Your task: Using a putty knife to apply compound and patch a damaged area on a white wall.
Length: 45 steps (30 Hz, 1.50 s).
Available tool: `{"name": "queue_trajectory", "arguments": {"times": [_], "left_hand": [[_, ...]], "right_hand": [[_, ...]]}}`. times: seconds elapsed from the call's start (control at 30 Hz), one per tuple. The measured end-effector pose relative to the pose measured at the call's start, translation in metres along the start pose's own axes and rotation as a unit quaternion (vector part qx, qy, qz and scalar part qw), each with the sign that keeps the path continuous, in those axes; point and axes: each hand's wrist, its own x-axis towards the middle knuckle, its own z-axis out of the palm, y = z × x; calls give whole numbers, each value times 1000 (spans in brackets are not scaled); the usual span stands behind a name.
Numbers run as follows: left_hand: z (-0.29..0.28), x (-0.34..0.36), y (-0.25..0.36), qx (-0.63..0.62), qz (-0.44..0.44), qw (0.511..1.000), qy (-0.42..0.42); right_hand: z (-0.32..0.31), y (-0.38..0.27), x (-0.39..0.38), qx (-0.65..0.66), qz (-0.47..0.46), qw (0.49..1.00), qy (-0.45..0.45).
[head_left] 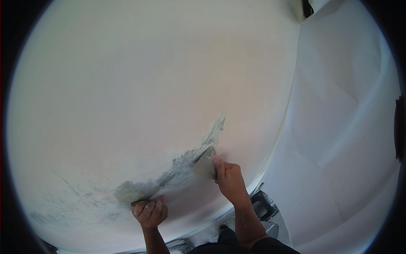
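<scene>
Right blade: the grey, flat right blade (206, 165) is just below and right of the frame's centre, against the pale surface (148, 84), its upper corner at the smear (186, 158).
Right hand: the right hand (231, 180) is closed around the blade's right edge, thumb on the near face; the blade reaches out to the left of it.
Left blade: a paler, smeared left blade (130, 194) lies low and left of centre, largely the colour of the smear, so its outline is hard to tell.
Left hand: the left hand (150, 211) has its fingers curled narrow at the lower edge of that blade, which extends up and left from the knuckles.
Handling: both blades look light, thin and fairly stiff, perhaps with some spring; a wet coating could make them slippery.
Hold: the side away from the smear seems the best grip, thumb on one face, fingers behind.
Smear: grey and ragged, probably soft; it runs between the blades and on toward a tip above the right one.
Sheet: a creased white sheet (338, 127) fills the frame's right side.
</scene>
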Motion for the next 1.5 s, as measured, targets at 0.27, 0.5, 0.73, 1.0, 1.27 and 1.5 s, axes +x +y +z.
{"name": "queue_trajectory", "arguments": {"times": [0.27, 0.5, 0.73, 1.0, 1.27, 1.5], "left_hand": [[0, -6, -1, -11, -11, 1000, -4], [0, -8, 0, -12, -11, 1000, 4], [-3, -2, -3, -5, 1, 1000, 7], [0, -4, -4, -10, 14, 1000, 7], [2, -2, 4, -22, -12, 1000, 17], [1, -22, 50, -314, -187, 928, -68]], "right_hand": [[-6, 8, -8, -67, 15, 997, -23], [13, 54, -29, 57, -13, 998, 5], [-16, 80, -57, 21, 90, 991, -95], [-32, 118, -81, 37, 64, 984, -159], [-15, 289, -155, -61, 320, 889, -322], [-16, 203, -154, 52, 153, 947, -277]]}}
